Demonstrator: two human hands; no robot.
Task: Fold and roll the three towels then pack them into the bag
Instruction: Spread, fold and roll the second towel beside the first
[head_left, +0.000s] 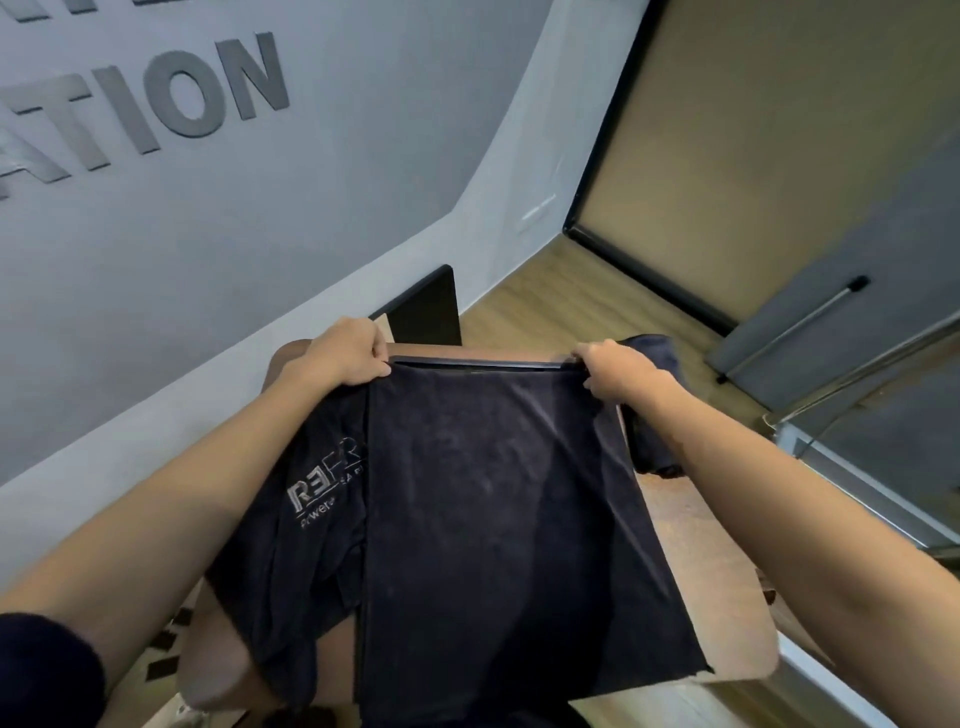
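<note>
Towel (498, 509) spread dark and flat over a small brown table (722, 587), near hem draped off the table's near edge, far hem pulled taut along the table's far side. Beside it on the left, a bag (306, 499) with pale printed lettering, partly tucked under the towel and sagging off the table's near left corner. At the towel's far left corner, left hand (345, 358), fingers curled round the hem and pinching it. At the far right corner, right hand (618, 371), likewise clamped on the hem. Just right of the towel, beyond the right wrist, another dark bundle of cloth (652, 395), probably a second towel; third towel not made out. Likely step: squaring the towel before the first fold. Risks, as judgement only: overhang at the near edge could drag the cloth off once the hems are released; uneven tension between the two hands could skew the fold; the bag, half covered, could get caught up in the fold or slide to the floor; the bundle on the right crowds the room for rolling. Beyond the table, a black panel (426, 312) upright behind its far edge, then a grey wall (234, 234) with raised letters, wood floor (561, 296) and a door (779, 156) farther right.
</note>
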